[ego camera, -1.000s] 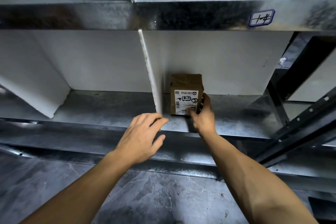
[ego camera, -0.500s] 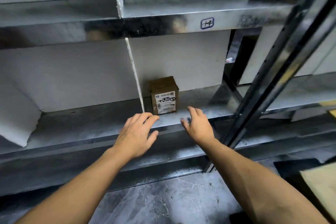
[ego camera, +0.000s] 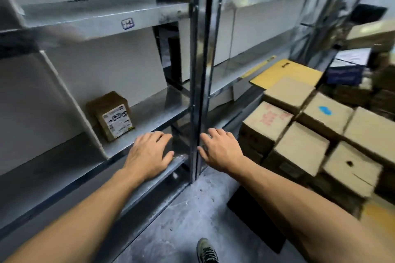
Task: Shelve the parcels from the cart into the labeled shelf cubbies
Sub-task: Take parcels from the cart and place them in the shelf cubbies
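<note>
Both my hands are empty, fingers loosely spread. My left hand (ego camera: 149, 153) hovers at the front edge of the grey metal shelf (ego camera: 149, 117). My right hand (ego camera: 222, 151) is just past the steel upright post (ego camera: 201, 70). The small brown cardboard parcel with a white label (ego camera: 111, 116) stands in the cubby, beyond and left of my left fingertips, untouched, against the white divider panel (ego camera: 70, 100). Plain brown cardboard boxes (ego camera: 303, 149) sit stacked to the right of my right hand.
</note>
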### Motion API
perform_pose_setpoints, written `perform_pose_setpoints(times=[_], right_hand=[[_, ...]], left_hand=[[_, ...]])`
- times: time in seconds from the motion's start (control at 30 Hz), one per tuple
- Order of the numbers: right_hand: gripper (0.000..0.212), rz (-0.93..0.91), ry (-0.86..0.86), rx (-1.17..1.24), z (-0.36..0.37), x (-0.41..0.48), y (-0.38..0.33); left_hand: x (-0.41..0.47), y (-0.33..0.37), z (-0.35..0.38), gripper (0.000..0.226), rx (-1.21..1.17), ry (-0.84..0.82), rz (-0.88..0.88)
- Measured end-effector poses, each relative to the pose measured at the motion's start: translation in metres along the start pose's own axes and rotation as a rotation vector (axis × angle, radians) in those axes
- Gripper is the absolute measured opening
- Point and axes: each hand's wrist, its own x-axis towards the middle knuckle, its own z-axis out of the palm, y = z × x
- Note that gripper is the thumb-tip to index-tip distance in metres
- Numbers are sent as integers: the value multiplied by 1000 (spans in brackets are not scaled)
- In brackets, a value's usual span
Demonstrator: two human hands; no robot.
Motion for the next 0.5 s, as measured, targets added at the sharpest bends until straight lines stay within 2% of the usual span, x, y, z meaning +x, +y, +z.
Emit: perform_pose_setpoints(times=[0.33, 0.5], right_hand=[[41, 554, 14, -48, -45, -143, 103], [43, 738, 4, -31, -53, -219, 152]], left_hand=[[53, 154, -4, 48, -114, 77, 407], [65, 246, 5, 50, -165, 54, 593]])
